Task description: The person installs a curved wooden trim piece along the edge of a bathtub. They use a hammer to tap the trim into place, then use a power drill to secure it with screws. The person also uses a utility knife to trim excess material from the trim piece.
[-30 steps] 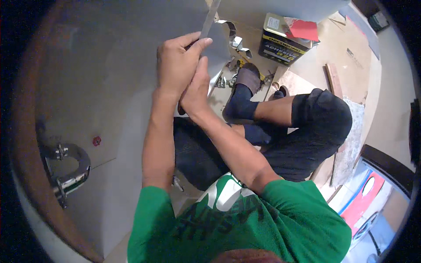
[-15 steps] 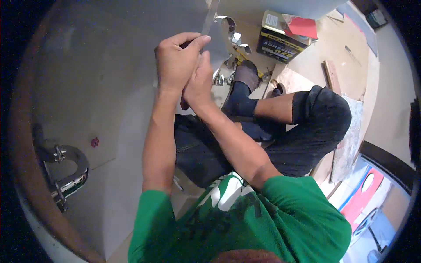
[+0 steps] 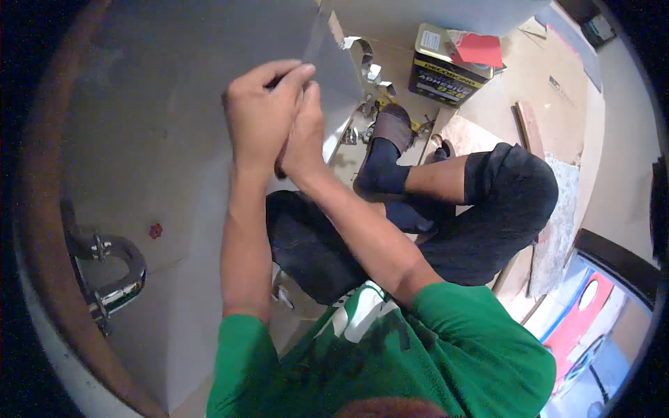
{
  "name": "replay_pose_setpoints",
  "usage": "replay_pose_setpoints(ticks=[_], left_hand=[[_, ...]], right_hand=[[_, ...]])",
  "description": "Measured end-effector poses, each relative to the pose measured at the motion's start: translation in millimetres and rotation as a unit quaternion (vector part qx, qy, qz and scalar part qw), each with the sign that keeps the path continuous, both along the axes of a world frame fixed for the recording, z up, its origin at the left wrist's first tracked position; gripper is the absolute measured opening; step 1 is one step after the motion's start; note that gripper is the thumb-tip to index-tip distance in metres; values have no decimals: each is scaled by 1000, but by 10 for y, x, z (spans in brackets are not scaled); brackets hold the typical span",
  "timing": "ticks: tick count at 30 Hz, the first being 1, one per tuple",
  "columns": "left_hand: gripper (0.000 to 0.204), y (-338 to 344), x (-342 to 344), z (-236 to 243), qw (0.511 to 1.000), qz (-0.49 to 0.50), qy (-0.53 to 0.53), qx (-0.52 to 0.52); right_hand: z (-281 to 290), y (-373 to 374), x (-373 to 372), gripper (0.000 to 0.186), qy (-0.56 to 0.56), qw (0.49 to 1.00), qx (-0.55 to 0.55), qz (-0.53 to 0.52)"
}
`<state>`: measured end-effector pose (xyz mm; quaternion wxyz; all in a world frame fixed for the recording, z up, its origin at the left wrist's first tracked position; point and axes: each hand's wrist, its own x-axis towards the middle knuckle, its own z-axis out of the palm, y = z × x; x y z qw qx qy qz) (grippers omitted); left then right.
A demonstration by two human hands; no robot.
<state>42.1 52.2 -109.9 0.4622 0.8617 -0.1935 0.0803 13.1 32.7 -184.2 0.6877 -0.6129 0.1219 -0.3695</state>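
Note:
My left hand (image 3: pixel 259 115) and my right hand (image 3: pixel 304 132) are pressed together over the edge of a large grey panel (image 3: pixel 167 132). The fingers of both are closed, with the left thumb and fingertips next to the right fingertips. A dark reddish end (image 3: pixel 281 171) of something sticks out below my right palm; the rest is hidden in the grip. Just beyond the fingertips a pale narrow strip (image 3: pixel 317 35) runs along the panel edge. Curled shiny strips (image 3: pixel 364 56) hang or lie beyond the panel's right side.
A black and yellow adhesive tin (image 3: pixel 446 76) stands at the far right, with red sandpaper-like sheet (image 3: pixel 478 49) on top. Scattered metal pieces (image 3: pixel 352 134) lie near my foot. A wooden strip (image 3: pixel 529 129) lies right of my knee. A curved metal fitting (image 3: pixel 125 272) is at left.
Both hands have moved left and slightly nearer together, still closed. More of the panel's right edge and the pale strip now shows. The view has shifted slightly.

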Motion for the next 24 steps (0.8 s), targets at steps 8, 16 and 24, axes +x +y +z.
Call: replay_pose_setpoints(ticks=[8,16,24], left_hand=[[19,-14,150,107,999,-45,-10,17],[25,-235,327,54,997,-46,-8,69],[32,-29,-37,98,994,-10,-74,83]], right_hand=[[233,-55,16,27,13,999,47,-12],[76,-264,295,32,31,996,-50,-64],[272,-95,-58,32,6,999,-38,-25]])
